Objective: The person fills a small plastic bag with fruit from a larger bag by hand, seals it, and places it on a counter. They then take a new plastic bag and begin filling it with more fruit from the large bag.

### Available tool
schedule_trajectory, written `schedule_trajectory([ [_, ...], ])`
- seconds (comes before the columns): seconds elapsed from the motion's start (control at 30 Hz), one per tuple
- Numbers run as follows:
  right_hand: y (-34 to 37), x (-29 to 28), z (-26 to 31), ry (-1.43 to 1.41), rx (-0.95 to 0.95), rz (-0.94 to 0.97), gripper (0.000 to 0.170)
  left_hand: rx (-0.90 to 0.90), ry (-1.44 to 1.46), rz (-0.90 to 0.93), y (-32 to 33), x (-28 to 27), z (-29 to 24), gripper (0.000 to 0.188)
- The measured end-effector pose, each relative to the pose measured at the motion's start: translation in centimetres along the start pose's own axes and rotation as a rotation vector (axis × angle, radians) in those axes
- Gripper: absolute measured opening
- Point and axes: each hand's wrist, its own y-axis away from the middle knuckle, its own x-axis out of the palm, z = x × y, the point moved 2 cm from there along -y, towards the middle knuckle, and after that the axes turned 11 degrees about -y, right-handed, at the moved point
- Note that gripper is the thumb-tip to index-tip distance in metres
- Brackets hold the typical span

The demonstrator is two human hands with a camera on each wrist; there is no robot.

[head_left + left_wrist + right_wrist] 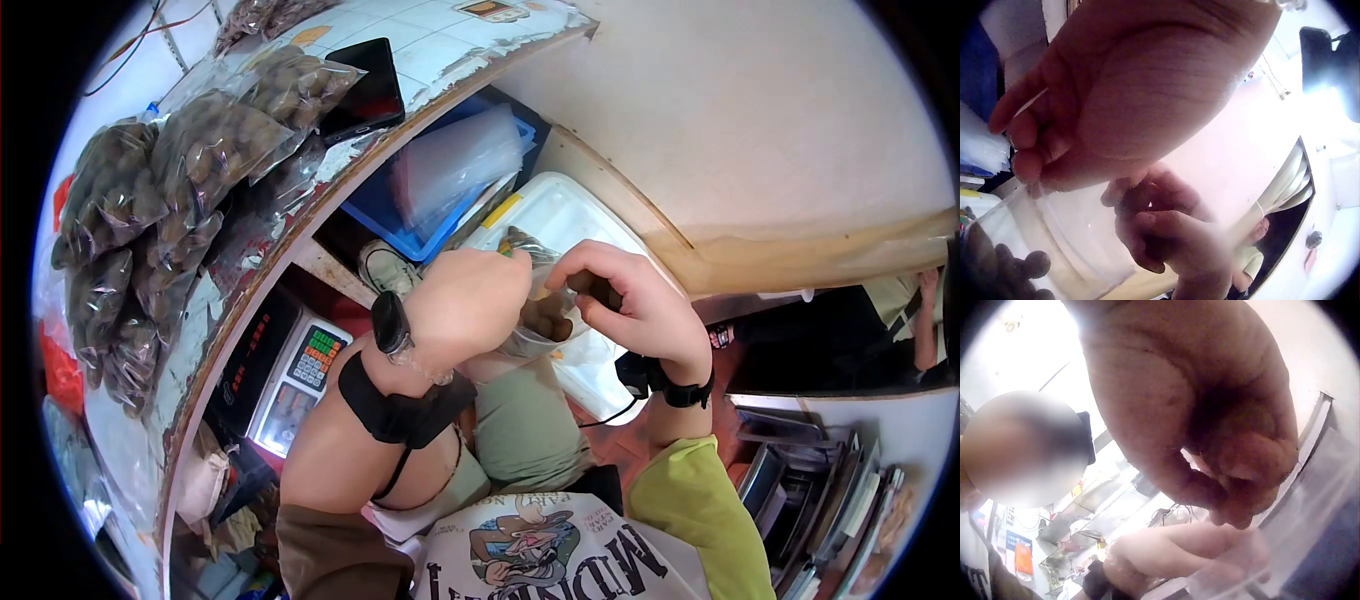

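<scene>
My left hand [470, 300] pinches the rim of a clear plastic bag [1085, 231] between thumb and fingers, and the bag hangs below it. Inside lie several brown, roundish balls [1036, 264]. Over the bag's mouth, my right hand [645, 305] curls its fingers round dark brown balls [597, 289] of a similar look. How many it holds is hidden by the fingers. Seen from the right wrist, the curled palm and fingertips stand close above the left hand [1179, 553].
A white plastic tub [610, 385] stands beneath the hands. Behind it, a blue basket [432, 240] holds flat clear bags [465, 165]. On the worn counter are filled bags [215, 140] and a phone [375, 90]. A scale [295, 385] sits below the counter, at left.
</scene>
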Motion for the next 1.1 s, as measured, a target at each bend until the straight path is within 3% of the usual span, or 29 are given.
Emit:
schedule_trajectory([
  [0.13,-0.2,0.2,0.5,0.008,0.106,0.073,0.037,0.009,-0.023,-0.031,0.2,0.2,0.0,0.016],
  [0.2,-0.5,0.2,1.1,0.058,0.249,0.149,0.040,-0.002,-0.016,-0.009,0.3,-0.1,0.0,0.016],
  [0.33,-0.4,0.3,0.4,-0.062,0.091,0.055,0.036,-0.026,0.034,0.056,0.3,-0.1,0.2,0.014],
  [0.4,-0.3,0.3,0.5,-0.411,0.162,-0.149,0.042,-0.031,0.028,0.073,0.2,-0.2,0.0,0.014],
  [0.43,-0.5,0.4,0.4,-0.411,0.163,-0.148,0.042,-0.035,0.020,0.089,0.2,-0.2,-0.1,0.014],
  [0.53,-1.1,0.7,-0.7,-0.686,0.044,-0.387,0.047,-0.026,0.031,0.101,0.1,-0.3,-0.1,0.014],
  [0.73,-1.4,1.5,-2.5,-0.928,0.033,-0.371,0.056,-0.029,0.028,0.100,0.2,-0.1,0.0,0.014],
  [1.1,-0.9,1.3,-2.5,-0.985,0.033,-0.353,0.048,-0.017,0.031,0.056,0.4,0.2,0.1,0.015],
])
